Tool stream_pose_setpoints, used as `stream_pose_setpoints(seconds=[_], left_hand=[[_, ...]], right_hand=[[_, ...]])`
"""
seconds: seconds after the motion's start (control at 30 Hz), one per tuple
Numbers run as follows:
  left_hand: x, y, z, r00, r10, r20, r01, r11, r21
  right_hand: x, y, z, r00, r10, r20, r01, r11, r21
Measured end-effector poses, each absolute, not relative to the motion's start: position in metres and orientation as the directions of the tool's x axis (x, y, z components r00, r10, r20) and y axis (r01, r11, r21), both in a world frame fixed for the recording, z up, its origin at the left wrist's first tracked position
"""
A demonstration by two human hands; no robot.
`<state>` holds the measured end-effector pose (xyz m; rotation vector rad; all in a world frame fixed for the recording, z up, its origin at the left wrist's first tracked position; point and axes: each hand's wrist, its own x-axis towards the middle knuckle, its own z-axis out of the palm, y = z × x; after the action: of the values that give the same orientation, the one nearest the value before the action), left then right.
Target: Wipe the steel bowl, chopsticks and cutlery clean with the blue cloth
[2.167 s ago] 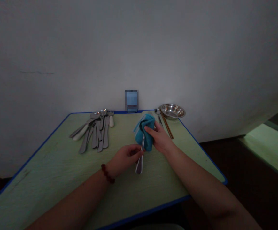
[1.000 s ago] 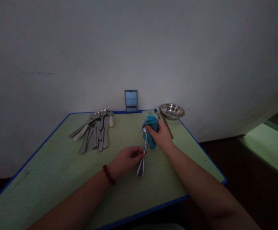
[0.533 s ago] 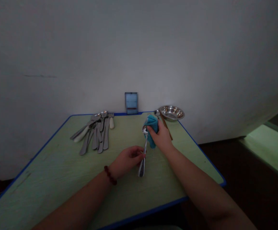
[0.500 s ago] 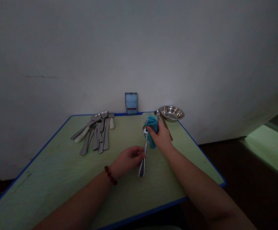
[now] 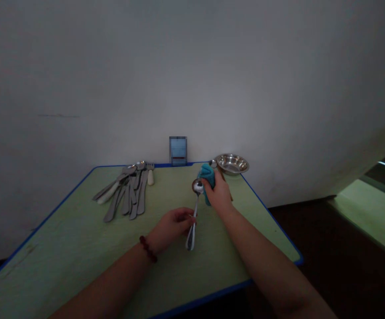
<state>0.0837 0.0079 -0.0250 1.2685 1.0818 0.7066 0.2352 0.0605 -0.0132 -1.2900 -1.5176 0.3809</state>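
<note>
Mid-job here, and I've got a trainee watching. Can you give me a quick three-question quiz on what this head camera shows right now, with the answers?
1. True or false: the left hand grips the spoon by its handle.
2. What does the right hand hold? A) a fork B) a knife C) a teal cloth
3. What stands at the far right corner of the table?

Key: 1) true; 2) C; 3) a steel bowl
</note>
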Motion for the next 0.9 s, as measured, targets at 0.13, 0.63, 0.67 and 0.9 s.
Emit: stream_pose_setpoints(seconds=[0.13,0.63,0.67,0.9], left_hand=[[0.084,0.010,-0.027,0.343,0.903,-0.259,0.146,0.221,0.964],[0.096,0.030,-0.016,0.273,0.905,-0.326,0.030,0.331,0.943],[0.099,0.033,-0.016,0.270,0.909,-0.317,0.019,0.324,0.946],[0.125,0.072,-0.018,0.216,0.931,-0.295,-0.008,0.304,0.953]], right_hand=[[0.240,0.068,-0.011,0.185,0.847,0.497,0.509,0.350,-0.786],[0.313,0.079,-0.008,0.438,0.805,0.400,0.194,0.349,-0.917],[0.317,0.078,-0.010,0.449,0.816,0.363,0.114,0.350,-0.930],[0.331,0.071,-0.025,0.530,0.816,0.231,-0.167,0.368,-0.915]])
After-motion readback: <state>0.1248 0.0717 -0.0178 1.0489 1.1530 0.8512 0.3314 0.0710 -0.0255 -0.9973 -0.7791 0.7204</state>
